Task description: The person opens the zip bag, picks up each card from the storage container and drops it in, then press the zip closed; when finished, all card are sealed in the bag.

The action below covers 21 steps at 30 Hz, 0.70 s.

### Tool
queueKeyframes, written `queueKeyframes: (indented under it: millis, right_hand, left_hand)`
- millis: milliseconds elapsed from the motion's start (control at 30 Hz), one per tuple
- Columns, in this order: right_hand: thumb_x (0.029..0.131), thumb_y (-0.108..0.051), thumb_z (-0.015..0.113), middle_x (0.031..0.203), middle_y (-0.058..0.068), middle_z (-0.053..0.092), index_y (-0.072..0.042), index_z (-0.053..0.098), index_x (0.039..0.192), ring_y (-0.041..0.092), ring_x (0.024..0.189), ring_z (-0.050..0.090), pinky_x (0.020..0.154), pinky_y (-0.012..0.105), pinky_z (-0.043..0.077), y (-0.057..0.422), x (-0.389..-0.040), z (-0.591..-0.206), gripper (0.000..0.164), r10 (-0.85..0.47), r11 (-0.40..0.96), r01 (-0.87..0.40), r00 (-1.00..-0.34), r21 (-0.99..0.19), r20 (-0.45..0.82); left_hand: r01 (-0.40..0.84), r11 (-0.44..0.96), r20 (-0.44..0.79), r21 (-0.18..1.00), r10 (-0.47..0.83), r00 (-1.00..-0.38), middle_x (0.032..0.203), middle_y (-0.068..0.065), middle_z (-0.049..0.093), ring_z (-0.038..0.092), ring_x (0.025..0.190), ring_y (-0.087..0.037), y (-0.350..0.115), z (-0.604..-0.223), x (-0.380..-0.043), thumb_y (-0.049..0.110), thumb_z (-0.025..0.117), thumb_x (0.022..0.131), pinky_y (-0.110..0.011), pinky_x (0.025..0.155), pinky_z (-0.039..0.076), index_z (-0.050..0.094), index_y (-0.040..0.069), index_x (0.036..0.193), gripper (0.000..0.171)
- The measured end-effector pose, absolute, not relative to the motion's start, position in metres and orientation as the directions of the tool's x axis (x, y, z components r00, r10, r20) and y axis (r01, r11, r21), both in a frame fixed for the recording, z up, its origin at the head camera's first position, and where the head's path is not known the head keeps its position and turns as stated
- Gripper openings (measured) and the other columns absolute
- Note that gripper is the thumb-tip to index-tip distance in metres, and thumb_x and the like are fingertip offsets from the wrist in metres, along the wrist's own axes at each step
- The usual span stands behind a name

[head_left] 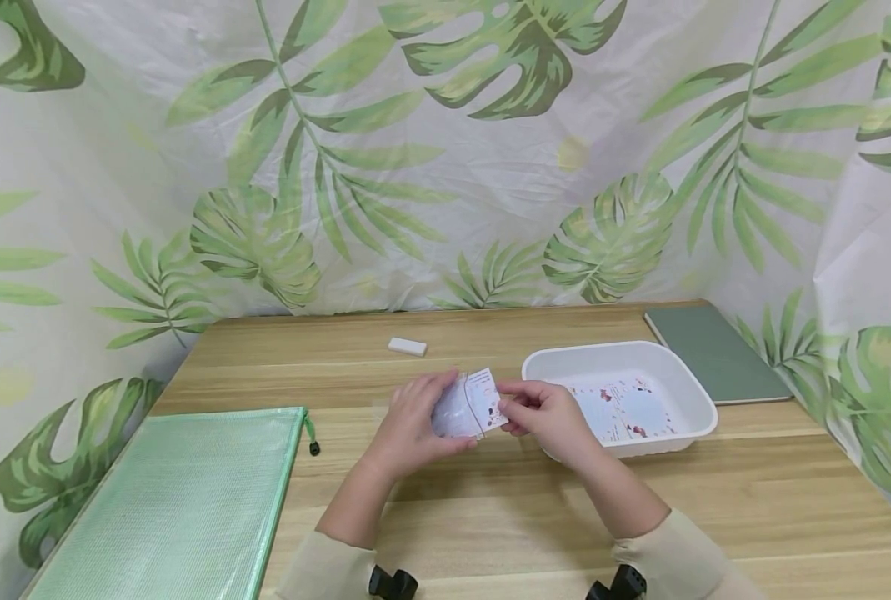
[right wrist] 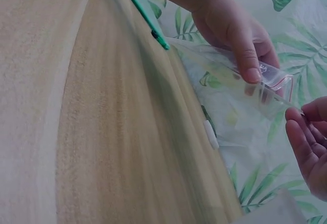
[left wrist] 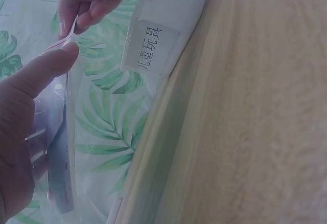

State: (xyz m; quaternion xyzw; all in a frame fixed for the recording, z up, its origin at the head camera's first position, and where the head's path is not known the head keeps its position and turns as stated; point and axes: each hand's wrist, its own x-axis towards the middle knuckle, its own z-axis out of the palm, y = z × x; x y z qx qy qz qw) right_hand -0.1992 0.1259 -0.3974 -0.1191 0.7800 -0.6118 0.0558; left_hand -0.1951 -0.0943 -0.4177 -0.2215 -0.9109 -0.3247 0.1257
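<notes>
A clear resealable plastic bag (head_left: 448, 414), with a red line along its mouth, is held up above the table. Inside it shows a white printed piece (head_left: 483, 398) with small red and blue pictures, like a card. My left hand (head_left: 413, 421) grips the bag from the left, thumb on the near side and fingers behind. At the bag's right edge, my right hand (head_left: 550, 417) pinches the mouth between thumb and fingers. The left wrist view shows the left thumb lying along the bag (left wrist: 60, 168). From the right wrist, the right fingertips (right wrist: 294, 114) meet the bag's corner.
Right of the hands stands a white plastic tray (head_left: 618, 354) with printed sheets (head_left: 633, 410) inside; its side has a label (left wrist: 153, 47). A green notebook (head_left: 723, 354) lies behind it. A small white block (head_left: 407, 346) is at the back, a green mesh zip pouch (head_left: 182, 492) at left.
</notes>
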Motion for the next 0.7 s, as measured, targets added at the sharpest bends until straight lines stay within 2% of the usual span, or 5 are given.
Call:
queueKeyframes:
  millis: [233, 533, 700]
  right_hand:
    - [0.089, -0.012, 0.070, 0.073, -0.001, 0.063, 0.003, 0.067, 0.119, 0.009, 0.063, 0.059, 0.062, 0.021, 0.054, 0.117, -0.204, -0.404, 0.034, -0.314, 0.248, -0.087, -0.949, -0.965, 0.004]
    - [0.087, -0.012, 0.071, 0.064, -0.004, 0.052, 0.001, 0.070, 0.115, 0.009, 0.054, 0.048, 0.051, 0.020, 0.042, 0.105, -0.207, -0.410, 0.031, -0.356, 0.320, -0.101, -0.934, -0.942, -0.021]
    - [0.087, -0.012, 0.071, 0.064, -0.004, 0.053, 0.001, 0.070, 0.116, 0.009, 0.053, 0.048, 0.051, 0.021, 0.043, 0.108, -0.210, -0.407, 0.031, -0.373, 0.323, -0.109, -0.928, -0.940, -0.021]
  left_hand:
    - [0.487, 0.687, 0.370, 0.539, 0.326, -0.870, 0.135, -0.008, 0.059, 0.053, 0.125, -0.025, -0.093, -0.417, -0.195, 0.037, 0.088, 0.067, -0.043, 0.096, 0.036, 0.051, 0.010, 0.140, 0.086]
    - [0.496, 0.675, 0.368, 0.546, 0.339, -0.866, 0.135, -0.009, 0.059, 0.053, 0.124, -0.027, -0.091, -0.415, -0.193, 0.037, 0.087, 0.068, -0.045, 0.096, 0.037, 0.051, 0.010, 0.140, 0.085]
    - [0.493, 0.676, 0.364, 0.548, 0.338, -0.868, 0.135, -0.010, 0.058, 0.053, 0.124, -0.027, -0.092, -0.415, -0.194, 0.037, 0.087, 0.068, -0.046, 0.099, 0.037, 0.050, 0.009, 0.141, 0.086]
